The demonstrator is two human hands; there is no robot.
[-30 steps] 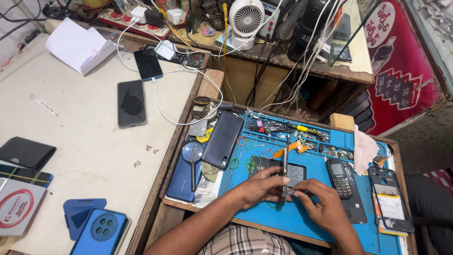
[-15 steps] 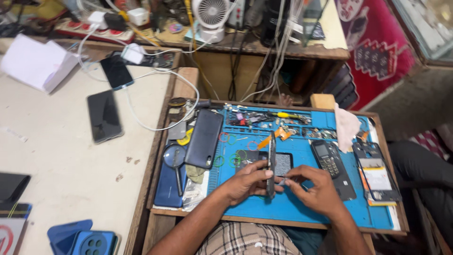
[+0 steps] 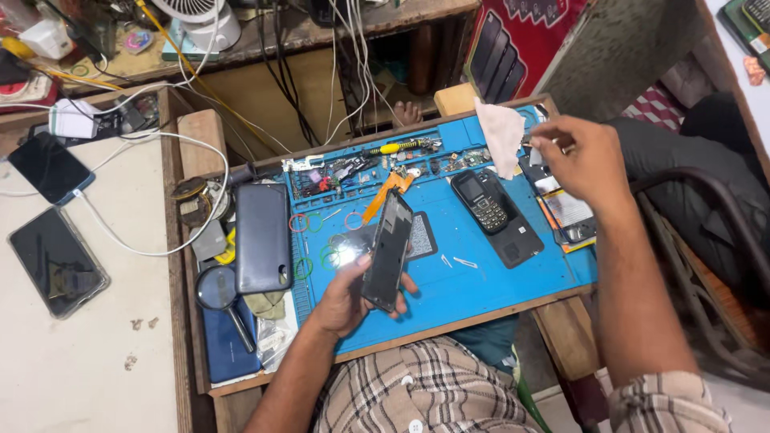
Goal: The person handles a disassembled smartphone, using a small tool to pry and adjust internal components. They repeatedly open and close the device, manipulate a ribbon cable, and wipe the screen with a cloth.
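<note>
My left hand [image 3: 346,295] grips an opened dark smartphone [image 3: 387,248], tilted on its edge above the blue work mat [image 3: 481,281]. My right hand [image 3: 581,160] is raised over the mat's right side, its fingers pinched together near a white cloth [image 3: 501,135]; something small may be between the fingertips, too small to tell. A black keypad phone [image 3: 481,199] lies on the mat between the two hands. A phone with its back off [image 3: 561,210] lies below my right hand.
A grey phone back cover [image 3: 261,236] and a magnifying glass [image 3: 218,290] lie left of the mat. Small tools, a yellow-handled screwdriver [image 3: 393,147] and parts fill the mat's far tray. Two dark phones [image 3: 58,261] [image 3: 50,167] with white cables rest on the white counter at left.
My right hand has left the smartphone and risen to the right, toward the white cloth. My left hand now holds the phone alone, tilted up. The camera has swung rightward.
</note>
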